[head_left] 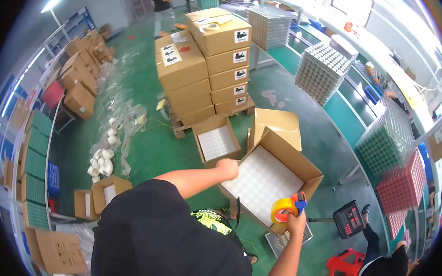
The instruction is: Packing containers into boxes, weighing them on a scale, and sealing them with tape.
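So the left hand (227, 169) is bunching up at the left edge of a big open box (309, 177), fingers curling in, but I honestly can't tell whether they're pinching the cardboard or just pressing on it. The right hand (295, 222) is wrapping its fingers round a tape dispenser (300, 202) that's carrying a fat yellow roll of tape (280, 205), and it's holding that just over the box's near right corner. The box itself is sitting right in front of the person, tilting a bit in view, and a flat white layer (262, 178) with a faint grid is filling its inside.

A metal platform (289, 240) is poking out below the box, with a dark display (349, 220) standing off to the right. A tan carton (279, 125) is sitting just behind the box, and a smaller open box (204, 134) is lying beyond the left hand, also showing white inside. Further back, stacked cartons (229, 58) are standing on a wooden pallet (180, 130). Down at lower right, a co-worker (385, 268) is staying near a red stool (343, 265).
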Demonstrator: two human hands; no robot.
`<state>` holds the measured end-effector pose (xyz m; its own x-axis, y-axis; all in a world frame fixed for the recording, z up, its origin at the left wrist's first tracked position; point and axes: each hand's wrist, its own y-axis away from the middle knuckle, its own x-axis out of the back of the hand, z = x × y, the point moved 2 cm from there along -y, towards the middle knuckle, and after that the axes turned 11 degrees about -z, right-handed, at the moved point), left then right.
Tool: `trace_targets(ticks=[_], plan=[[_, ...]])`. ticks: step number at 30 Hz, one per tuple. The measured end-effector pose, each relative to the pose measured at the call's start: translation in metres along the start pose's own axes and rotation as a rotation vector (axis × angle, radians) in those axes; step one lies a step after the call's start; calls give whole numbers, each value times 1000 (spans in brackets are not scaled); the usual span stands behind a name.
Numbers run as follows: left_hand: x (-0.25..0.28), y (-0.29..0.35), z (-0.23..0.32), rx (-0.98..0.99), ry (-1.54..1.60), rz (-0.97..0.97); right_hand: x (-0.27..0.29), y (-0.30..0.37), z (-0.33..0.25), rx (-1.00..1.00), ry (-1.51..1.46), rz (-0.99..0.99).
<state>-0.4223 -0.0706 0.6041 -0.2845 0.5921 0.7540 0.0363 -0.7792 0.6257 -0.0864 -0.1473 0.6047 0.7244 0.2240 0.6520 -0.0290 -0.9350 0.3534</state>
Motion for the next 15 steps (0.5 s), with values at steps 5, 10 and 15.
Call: trace_targets(ticks=[5, 10, 15], plan=[[-42, 6, -17, 129, 2, 329, 10, 68, 61, 165, -1198, 30], [-46, 66, 32, 270, -349, 700, -16, 119, 231, -87, -1169, 127], [-84, 49, 109, -147, 11, 284, -38, 233, 405, -988, -838, 198]])
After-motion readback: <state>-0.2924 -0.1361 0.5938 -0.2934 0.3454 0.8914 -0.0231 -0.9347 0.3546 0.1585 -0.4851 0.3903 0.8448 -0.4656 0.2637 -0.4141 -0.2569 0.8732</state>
